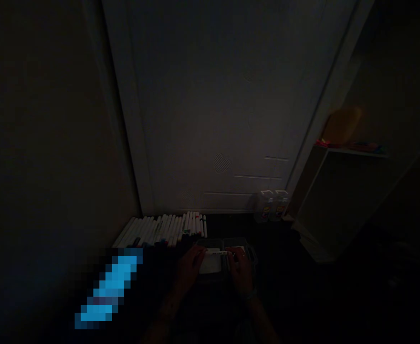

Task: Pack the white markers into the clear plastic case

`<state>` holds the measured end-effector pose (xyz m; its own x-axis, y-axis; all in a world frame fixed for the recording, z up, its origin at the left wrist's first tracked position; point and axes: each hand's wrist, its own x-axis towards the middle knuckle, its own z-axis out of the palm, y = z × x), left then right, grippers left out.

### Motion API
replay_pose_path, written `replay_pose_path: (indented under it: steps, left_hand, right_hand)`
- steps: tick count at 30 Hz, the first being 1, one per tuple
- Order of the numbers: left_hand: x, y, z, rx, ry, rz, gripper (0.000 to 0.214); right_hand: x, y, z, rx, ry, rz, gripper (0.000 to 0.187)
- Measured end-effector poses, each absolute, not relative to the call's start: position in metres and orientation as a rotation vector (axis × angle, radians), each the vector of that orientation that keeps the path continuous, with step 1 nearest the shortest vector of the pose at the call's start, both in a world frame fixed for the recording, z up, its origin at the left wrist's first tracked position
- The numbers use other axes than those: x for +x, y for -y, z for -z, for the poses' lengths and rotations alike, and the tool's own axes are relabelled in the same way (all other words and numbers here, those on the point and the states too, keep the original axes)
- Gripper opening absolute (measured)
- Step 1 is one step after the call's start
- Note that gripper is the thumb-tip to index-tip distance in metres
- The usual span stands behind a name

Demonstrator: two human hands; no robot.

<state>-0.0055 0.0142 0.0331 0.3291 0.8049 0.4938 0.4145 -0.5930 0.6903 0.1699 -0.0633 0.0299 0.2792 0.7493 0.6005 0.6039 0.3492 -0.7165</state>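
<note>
White cylindrical plastic marker (pixel 217 253) held level, its long axis running side to side above a dark plastic tray (pixel 247 251), its ends pinched by the nearly closed left hand (pixel 190 267) and right hand (pixel 240 268); a slackened pinch could drop it into the tray.

The only view, from 1 camera worn on the person's head, looks forward and steeply down from above the left hand (pixel 191 267) and right hand (pixel 241 270), which sit low in the frame and close below it. It faces a tall white panelled door (pixel 210 119), farther off, with a long row of white-barrelled markers (pixel 162 230) along its foot and a dark side wall (pixel 48 143) filling the left of the frame.
</note>
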Motion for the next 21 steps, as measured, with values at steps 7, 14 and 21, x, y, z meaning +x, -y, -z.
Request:
replay_pose_path:
  steps: [7, 14, 21]
  left_hand:
    - [-0.006, -0.013, -0.030, 2.134, -1.079, -1.171, 0.030]
    - [-0.008, -0.020, -0.017, 2.160, -1.126, -1.191, 0.034]
    - [-0.009, -0.020, -0.018, 2.184, -1.147, -1.185, 0.033]
  right_hand:
    - [0.170, 0.064, -0.030, -1.331, 1.393, -0.139, 0.024]
    - [0.171, 0.062, -0.026, -1.320, 1.397, -0.099, 0.024]
    - [0.171, 0.062, -0.024, -1.324, 1.408, -0.131, 0.022]
